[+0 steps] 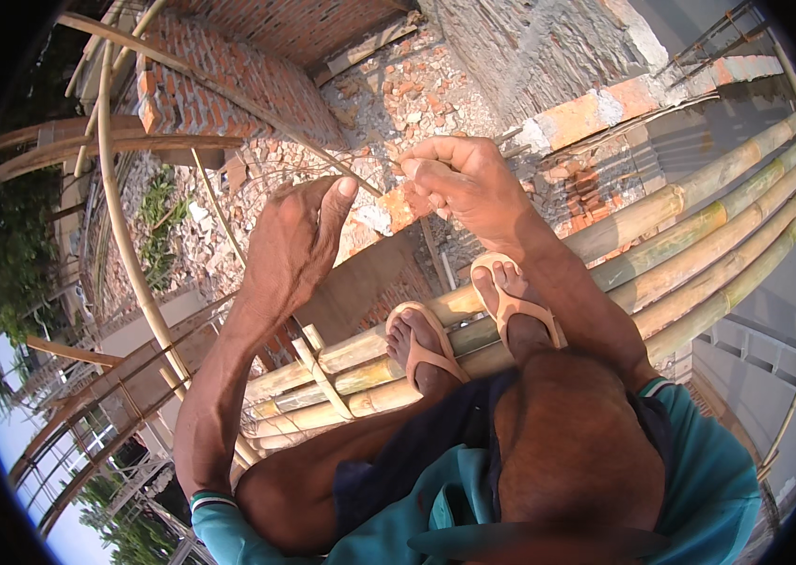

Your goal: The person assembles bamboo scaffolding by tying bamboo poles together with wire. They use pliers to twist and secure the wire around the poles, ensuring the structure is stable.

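Both of my hands are held out ahead of me, above a brick wall top (388, 211) with grey mortar on it. My left hand (296, 237) is closed, its fingers curled under and its thumb lying along the side; whatever it grips, if anything, is hidden. To its right, my right hand (466, 184) is closed in a pinch, thumb against the bent fingers. Something thin may show at its fingertips, but it is too small to name. A gap separates the two hands. My sandalled feet (426, 350) rest on a row of bamboo poles (643, 226).
Broken brick rubble (417, 85) covers the ground far below. Rough brick walls (191, 94) stand ahead, with a plastered ledge (595, 118) at right. Upright and slanting bamboo poles (125, 226) cross the left side. Steel bars (713, 42) stick out at far right.
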A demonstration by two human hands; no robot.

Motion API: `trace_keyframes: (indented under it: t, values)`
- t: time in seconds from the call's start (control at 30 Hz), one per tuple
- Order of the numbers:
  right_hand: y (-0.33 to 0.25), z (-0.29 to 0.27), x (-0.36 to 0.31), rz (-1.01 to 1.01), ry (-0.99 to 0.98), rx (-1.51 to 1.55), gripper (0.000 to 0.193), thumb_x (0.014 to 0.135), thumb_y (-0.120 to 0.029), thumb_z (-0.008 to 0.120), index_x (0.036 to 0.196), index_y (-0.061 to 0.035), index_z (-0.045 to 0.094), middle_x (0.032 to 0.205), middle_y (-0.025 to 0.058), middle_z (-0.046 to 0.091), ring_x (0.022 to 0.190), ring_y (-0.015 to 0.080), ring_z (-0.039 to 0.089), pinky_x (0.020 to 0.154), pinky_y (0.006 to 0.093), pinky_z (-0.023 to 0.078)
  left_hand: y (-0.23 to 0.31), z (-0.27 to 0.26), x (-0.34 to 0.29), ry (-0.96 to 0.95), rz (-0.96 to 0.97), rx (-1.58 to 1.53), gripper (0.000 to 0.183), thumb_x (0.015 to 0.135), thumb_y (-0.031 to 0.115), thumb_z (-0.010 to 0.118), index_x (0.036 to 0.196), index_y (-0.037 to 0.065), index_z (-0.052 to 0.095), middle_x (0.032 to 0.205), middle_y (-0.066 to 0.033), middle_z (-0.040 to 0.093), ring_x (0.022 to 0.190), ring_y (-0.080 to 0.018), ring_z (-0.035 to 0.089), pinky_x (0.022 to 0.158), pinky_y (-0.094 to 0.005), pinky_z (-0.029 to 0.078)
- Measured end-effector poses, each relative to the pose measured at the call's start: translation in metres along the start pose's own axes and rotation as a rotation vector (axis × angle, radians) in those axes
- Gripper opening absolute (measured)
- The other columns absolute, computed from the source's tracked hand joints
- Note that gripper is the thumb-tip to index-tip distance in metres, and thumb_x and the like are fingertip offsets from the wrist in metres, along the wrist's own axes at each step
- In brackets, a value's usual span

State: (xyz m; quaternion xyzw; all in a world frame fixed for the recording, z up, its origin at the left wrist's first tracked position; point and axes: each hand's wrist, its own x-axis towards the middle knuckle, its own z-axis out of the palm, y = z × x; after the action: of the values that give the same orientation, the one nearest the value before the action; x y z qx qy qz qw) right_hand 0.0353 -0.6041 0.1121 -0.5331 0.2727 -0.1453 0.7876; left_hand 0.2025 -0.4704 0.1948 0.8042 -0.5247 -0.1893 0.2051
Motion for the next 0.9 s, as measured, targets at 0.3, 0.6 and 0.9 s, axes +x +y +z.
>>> trace_keyframes:
  t: [0.3, 0.6, 0.9]
  values:
    - [-0.020, -0.001, -0.008, -0.450, -0.030, -0.445, 0.030, 0.099, -0.027, 0.066, 0.103, 0.0022, 0.073, 0.080, 0.0106, 0.072, 0.070, 0.0172, 0.064, 0.068, 0.0370, 0.053, 0.024, 0.002, -0.010, -0.024, 0.239, 0.107, 0.026, 0.096, 0.014, 0.069, 0.120, 0.004, 0.072, 0.093, -0.0153, 0.074, 0.078, -0.0295, 0.070, 0.076, -0.0405, 0.056]
    - [-0.004, 0.030, -0.013, -0.102, -0.089, 0.032, 0.042, 0.099, -0.039, 0.069, 0.103, 0.0032, 0.072, 0.079, 0.0074, 0.071, 0.073, 0.0096, 0.064, 0.067, 0.0294, 0.053, 0.014, 0.008, -0.001, -0.034, -0.261, -0.879, 0.028, 0.101, 0.020, 0.069, 0.114, -0.004, 0.073, 0.089, -0.0068, 0.074, 0.074, -0.0097, 0.066, 0.070, -0.0251, 0.058]
    - [0.000, 0.018, -0.009, -0.172, -0.155, -0.148, 0.036, 0.099, -0.034, 0.070, 0.102, 0.0020, 0.072, 0.078, 0.0052, 0.068, 0.071, 0.0093, 0.060, 0.065, 0.0287, 0.049, 0.000, 0.002, 0.002, -0.033, -0.340, -0.992, 0.030, 0.103, 0.023, 0.067, 0.116, -0.003, 0.070, 0.090, -0.0067, 0.071, 0.077, -0.0109, 0.068, 0.068, -0.0251, 0.058]
